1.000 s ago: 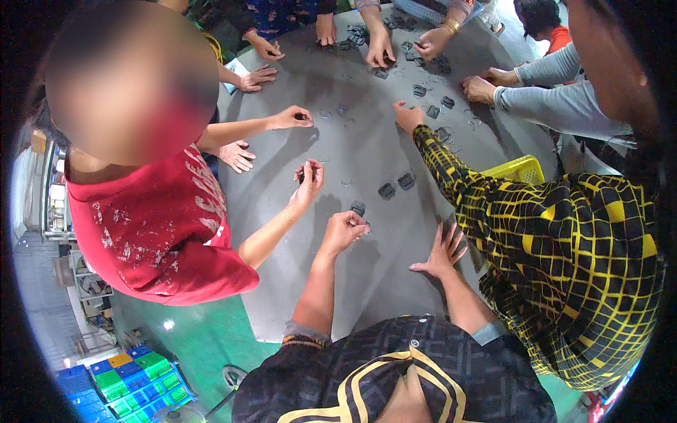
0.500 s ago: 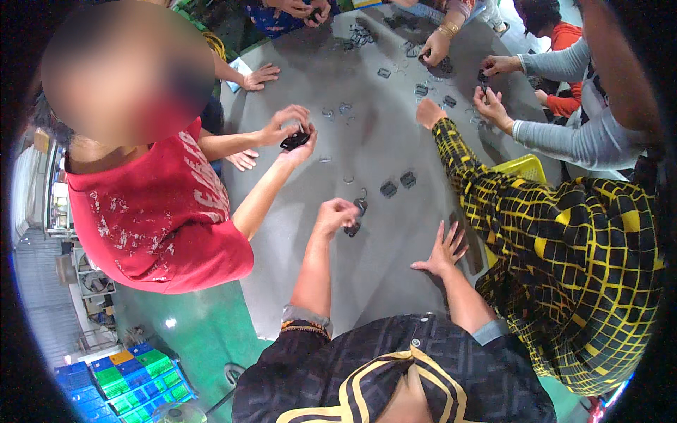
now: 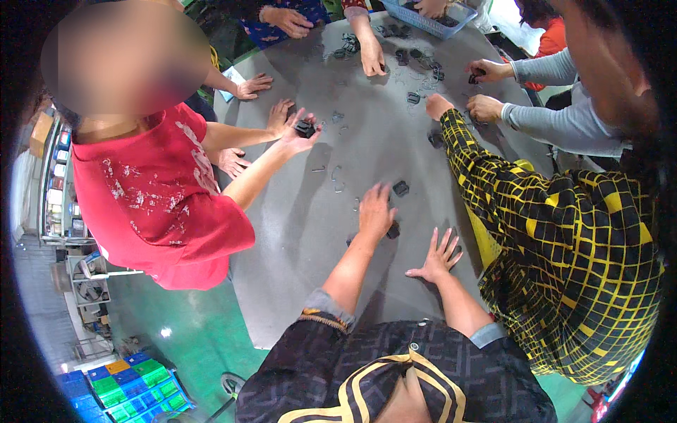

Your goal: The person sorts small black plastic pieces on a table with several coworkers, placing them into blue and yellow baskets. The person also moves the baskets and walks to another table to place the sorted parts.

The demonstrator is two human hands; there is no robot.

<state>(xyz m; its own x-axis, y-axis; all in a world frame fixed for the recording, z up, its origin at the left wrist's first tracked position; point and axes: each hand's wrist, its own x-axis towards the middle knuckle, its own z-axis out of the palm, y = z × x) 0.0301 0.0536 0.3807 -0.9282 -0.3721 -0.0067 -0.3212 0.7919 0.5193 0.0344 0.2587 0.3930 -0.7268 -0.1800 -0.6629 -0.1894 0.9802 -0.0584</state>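
Observation:
My left hand [image 3: 376, 213] reaches over the grey table, fingers stretched forward and slightly blurred. Just beyond its fingertips lies a small black buckle-like piece [image 3: 400, 188]. Another dark piece [image 3: 392, 230] shows beside my left wrist, partly covered by the hand. My right hand [image 3: 440, 259] rests flat on the tabletop with fingers spread and nothing in it. Thin metal wire pieces [image 3: 337, 179] lie to the left of my left hand.
At left a person in red holds a black piece [image 3: 305, 128] on an open palm. A yellow-checked sleeve [image 3: 469, 151] reaches in from the right. Other hands work around black pieces [image 3: 416, 60] at the far side, near a blue basket [image 3: 441, 25].
My left hand has moved right and forward, from pinched fingers over dark pieces to stretched fingers beside a black one. My right hand stays flat. Across the table, a blue basket has come into view.

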